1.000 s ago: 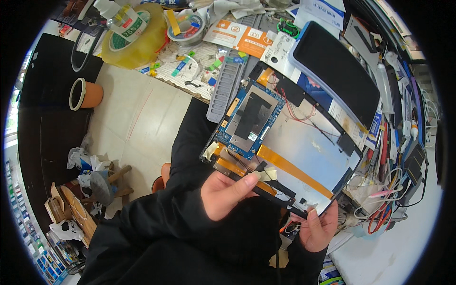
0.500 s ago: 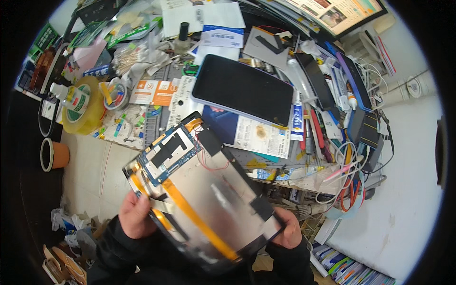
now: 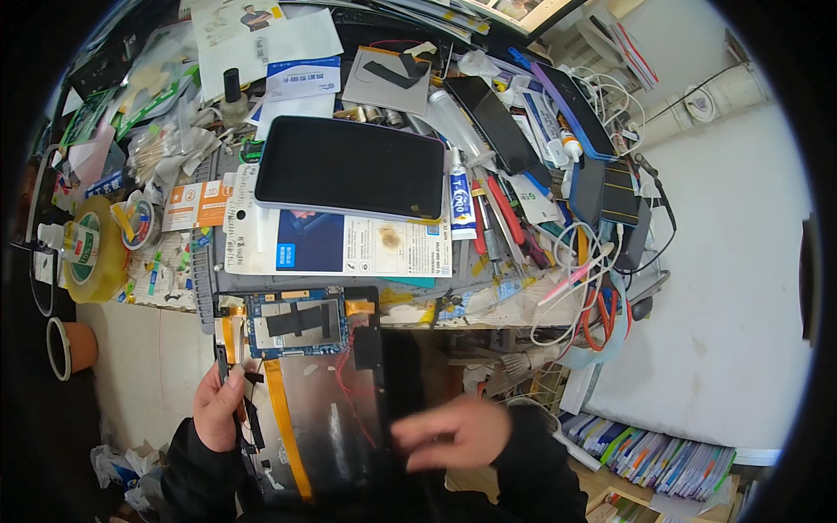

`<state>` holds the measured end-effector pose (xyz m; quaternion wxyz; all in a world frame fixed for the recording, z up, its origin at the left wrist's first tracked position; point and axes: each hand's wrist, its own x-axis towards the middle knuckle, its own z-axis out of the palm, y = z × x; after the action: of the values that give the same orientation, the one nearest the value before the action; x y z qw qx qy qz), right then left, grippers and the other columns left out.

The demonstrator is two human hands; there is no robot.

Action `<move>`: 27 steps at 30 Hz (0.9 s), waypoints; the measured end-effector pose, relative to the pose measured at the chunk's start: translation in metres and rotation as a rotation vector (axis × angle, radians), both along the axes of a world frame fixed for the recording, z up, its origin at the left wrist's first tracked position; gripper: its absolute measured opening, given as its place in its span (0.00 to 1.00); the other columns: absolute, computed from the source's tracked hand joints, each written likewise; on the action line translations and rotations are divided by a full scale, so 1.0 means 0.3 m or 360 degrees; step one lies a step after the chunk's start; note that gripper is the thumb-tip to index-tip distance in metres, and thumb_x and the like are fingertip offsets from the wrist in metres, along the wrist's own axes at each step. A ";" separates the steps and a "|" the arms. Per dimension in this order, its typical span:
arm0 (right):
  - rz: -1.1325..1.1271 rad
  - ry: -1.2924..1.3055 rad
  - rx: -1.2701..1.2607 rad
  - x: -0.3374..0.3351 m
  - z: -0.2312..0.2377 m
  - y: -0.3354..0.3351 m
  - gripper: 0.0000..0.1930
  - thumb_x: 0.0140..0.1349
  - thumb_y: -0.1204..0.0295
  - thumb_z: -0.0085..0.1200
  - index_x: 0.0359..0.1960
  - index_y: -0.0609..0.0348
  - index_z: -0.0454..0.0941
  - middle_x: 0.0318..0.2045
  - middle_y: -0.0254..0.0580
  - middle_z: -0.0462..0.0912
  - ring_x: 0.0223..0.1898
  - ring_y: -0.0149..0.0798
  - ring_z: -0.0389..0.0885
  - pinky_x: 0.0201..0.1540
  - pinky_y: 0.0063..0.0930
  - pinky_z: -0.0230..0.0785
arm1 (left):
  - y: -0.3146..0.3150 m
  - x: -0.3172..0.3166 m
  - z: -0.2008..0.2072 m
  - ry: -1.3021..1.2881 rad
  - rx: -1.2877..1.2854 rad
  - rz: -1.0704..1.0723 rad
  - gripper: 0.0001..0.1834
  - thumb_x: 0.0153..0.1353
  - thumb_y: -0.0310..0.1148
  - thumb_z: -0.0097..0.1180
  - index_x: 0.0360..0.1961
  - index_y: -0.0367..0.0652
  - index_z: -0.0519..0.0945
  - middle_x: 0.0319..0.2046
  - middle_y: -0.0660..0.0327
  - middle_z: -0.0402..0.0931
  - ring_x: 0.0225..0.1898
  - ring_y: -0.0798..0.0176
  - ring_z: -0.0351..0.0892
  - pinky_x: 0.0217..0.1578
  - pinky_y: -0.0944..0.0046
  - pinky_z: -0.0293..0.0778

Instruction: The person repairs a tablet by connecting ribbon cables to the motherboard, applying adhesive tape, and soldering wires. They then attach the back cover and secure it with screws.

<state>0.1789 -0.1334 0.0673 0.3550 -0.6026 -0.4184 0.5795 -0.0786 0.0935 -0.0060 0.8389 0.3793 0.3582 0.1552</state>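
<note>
An opened tablet [image 3: 327, 410] with its inside facing up extends from the bench's near edge toward my body. It shows a blue circuit board [image 3: 259, 327] with black tape, a long orange ribbon cable [image 3: 288, 427], thin red wires and a bare metal plate. My left hand [image 3: 218, 406] grips the tablet's left edge, thumb on top beside a short orange cable. Off the right edge, my right hand [image 3: 458, 433] is slightly blurred, its fingers stretched out and nothing visible in them. The tablet's near end is dark against my clothes.
A dark-screened tablet [image 3: 349, 167] lies on a printed card [image 3: 349, 248] on the bench. To its right are a blue-white glue tube [image 3: 462, 196], phones, screwdrivers and tangled white cables [image 3: 575, 253]. Yellow tape rolls [image 3: 105, 270] stand left; an orange pot [image 3: 78, 346] is below.
The opened tablet has turned from slanted to nearly straight, its far end now at the bench edge. My right hand has let go of its right side. The view has shifted right.
</note>
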 end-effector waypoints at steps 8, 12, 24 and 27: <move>-0.1054 -0.2105 0.0036 0.395 -0.029 0.091 0.23 0.61 0.76 0.67 0.57 0.57 0.76 0.33 0.39 0.87 0.29 0.33 0.83 0.34 0.29 0.76 | -0.054 0.041 0.026 0.0008 0.0001 -0.0203 0.15 0.73 0.32 0.59 0.56 0.38 0.78 0.44 0.67 0.80 0.44 0.73 0.76 0.48 0.69 0.71; -0.1138 -0.1957 -0.0047 0.459 -0.043 0.125 0.20 0.57 0.79 0.66 0.51 0.55 0.76 0.26 0.34 0.77 0.23 0.29 0.77 0.29 0.26 0.71 | -0.055 0.061 0.040 -0.0098 -0.0142 -0.0152 0.15 0.72 0.34 0.60 0.55 0.38 0.79 0.41 0.68 0.79 0.42 0.73 0.75 0.46 0.70 0.70; -0.0878 -0.1556 -0.0312 0.450 0.120 0.001 0.19 0.58 0.85 0.59 0.52 0.68 0.78 0.25 0.26 0.74 0.23 0.17 0.71 0.24 0.13 0.59 | -0.030 0.082 0.026 -0.0200 -0.0500 -0.0030 0.22 0.79 0.45 0.50 0.60 0.37 0.76 0.49 0.66 0.79 0.48 0.74 0.75 0.53 0.70 0.70; -0.1109 -0.1370 -0.0274 0.373 0.183 -0.001 0.18 0.63 0.84 0.56 0.55 0.69 0.73 0.28 0.35 0.78 0.22 0.24 0.77 0.21 0.17 0.67 | -0.021 0.080 0.030 -0.0218 -0.0501 -0.0055 0.21 0.79 0.43 0.49 0.62 0.38 0.76 0.50 0.66 0.79 0.49 0.74 0.75 0.54 0.71 0.70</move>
<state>0.2909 -0.1335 0.1221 0.2723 -0.9142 -0.2529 0.1617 -0.0545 0.0872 0.0031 0.9129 0.2379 0.3134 0.1082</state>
